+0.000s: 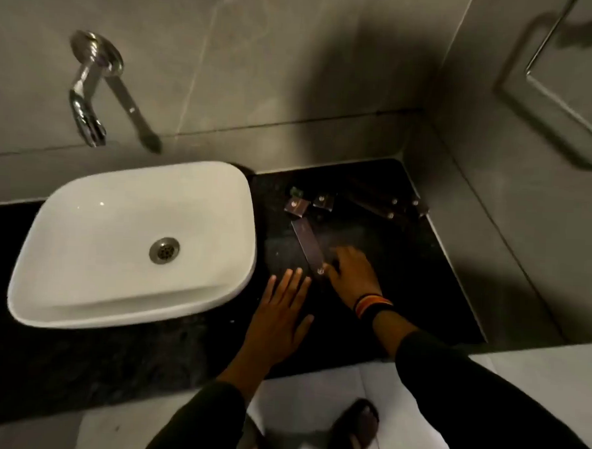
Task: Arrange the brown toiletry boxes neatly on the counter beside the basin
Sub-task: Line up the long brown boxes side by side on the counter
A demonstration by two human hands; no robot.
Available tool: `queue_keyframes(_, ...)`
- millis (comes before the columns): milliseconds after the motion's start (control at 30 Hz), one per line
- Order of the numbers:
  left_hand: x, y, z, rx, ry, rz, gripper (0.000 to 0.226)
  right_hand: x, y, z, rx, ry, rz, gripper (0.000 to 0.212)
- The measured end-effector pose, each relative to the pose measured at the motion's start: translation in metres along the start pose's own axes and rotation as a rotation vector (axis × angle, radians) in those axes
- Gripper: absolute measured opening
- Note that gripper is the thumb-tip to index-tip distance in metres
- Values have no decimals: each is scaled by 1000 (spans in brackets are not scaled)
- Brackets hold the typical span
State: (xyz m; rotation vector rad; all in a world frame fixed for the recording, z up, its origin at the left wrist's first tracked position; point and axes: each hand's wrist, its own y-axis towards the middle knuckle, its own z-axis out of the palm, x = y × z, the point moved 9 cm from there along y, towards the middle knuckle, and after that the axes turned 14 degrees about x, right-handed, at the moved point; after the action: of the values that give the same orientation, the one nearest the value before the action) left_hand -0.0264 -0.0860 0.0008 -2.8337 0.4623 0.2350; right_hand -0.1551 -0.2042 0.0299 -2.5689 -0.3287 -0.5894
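A grey tiled wall (260, 70) fills the back of the room, meeting a second tiled wall on the right at the corner. Below it runs the dark speckled surface (371, 248), black and dim in this light. On its left part sits the white basin (131, 244), a rounded rectangle with a metal drain (164, 250) in its bowl. A chrome tap (90, 89) juts from the wall above the basin.

Both arms come in from below in dark sleeves (467, 384). The left hand (277, 315) lies flat on the surface just right of the basin, fingers (292, 285) straight and close together, holding nothing. The right hand (353, 274) rests palm down beside it, with a striped band (372, 304) on the wrist; its fingers curl at the near end of a long brown box (309, 247), touching it, though I cannot tell if they truly pinch it.

That long box lies on the surface, angled away toward the wall. Beyond its far end are two small boxes (297, 205), side by side, and a cluster of longer boxes (383, 202) lies in the back right corner. A small green thing (296, 191) sits behind the small boxes; too blurred to identify.

A sandalled foot (355, 430) shows on the pale floor (314, 395).
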Motion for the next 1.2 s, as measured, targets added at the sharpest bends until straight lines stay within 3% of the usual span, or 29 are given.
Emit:
queue_keyframes(100,13,-4,21,29,-31,-57,71,2,16,10,20,60,16,37)
queue_keyframes(333,30,-3,49,52,-79,-30,72,8,40,24,33,84,119,60)
queue_keyframes(500,27,-7,42,31,-89,52,72,-9,-18,41,-92,208,155,59)
queue_keyframes(600,27,-9,45,145,22,155,72,-24,-63,61,-179,270,215,60)
queue_keyframes(733,29,-22,41,179,140,427,72,-34,-87,76,-218,325,274,62)
queue_keyframes(867,32,-27,39,195,168,507,71,-37,-98,84,-234,349,270,68)
queue_keyframes(1000,32,-26,36,167,135,513,70,-49,-97,59,-317,422,245,66)
queue_keyframes(1100,33,-26,33,141,97,515,69,-66,-74,6,-426,332,233,50)
queue_keyframes(1200,32,-26,30,127,5,536,69,-82,-25,-46,-374,246,241,41)
